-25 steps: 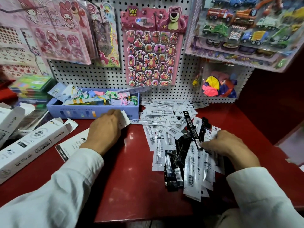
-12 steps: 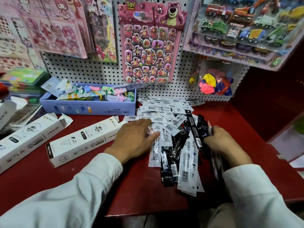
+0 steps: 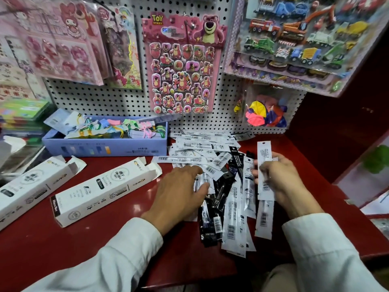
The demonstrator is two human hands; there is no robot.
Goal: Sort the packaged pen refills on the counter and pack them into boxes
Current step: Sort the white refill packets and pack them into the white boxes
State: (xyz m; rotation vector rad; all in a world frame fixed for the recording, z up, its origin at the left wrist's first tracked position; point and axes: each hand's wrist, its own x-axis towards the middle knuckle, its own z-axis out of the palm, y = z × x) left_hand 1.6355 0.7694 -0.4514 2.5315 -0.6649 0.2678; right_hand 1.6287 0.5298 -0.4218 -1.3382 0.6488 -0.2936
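Note:
A loose pile of packaged pen refills [image 3: 212, 152], white packets and some black ones [image 3: 210, 224], covers the red counter [image 3: 105, 245] at centre right. My right hand [image 3: 280, 182] grips one white refill packet [image 3: 265, 169] and holds it upright above the pile. My left hand [image 3: 179, 192] lies on the pile's left side, its fingers curling round a clear white packet [image 3: 203, 182]. Two long white boxes with open end flaps lie to the left: one [image 3: 103, 188] near my left hand, the other [image 3: 33, 184] further left.
A blue tray [image 3: 105, 147] of coloured items stands against the pegboard [image 3: 94, 98]. Sticker sheets [image 3: 183, 76] and toy packs [image 3: 305, 39] hang above. A bag of balloons [image 3: 265, 114] hangs at the back right. A dark red side wall [image 3: 341, 114] bounds the counter on the right.
My left hand left the white box on the counter and moved right onto the refill pile. My right hand lifted one white packet out of the pile.

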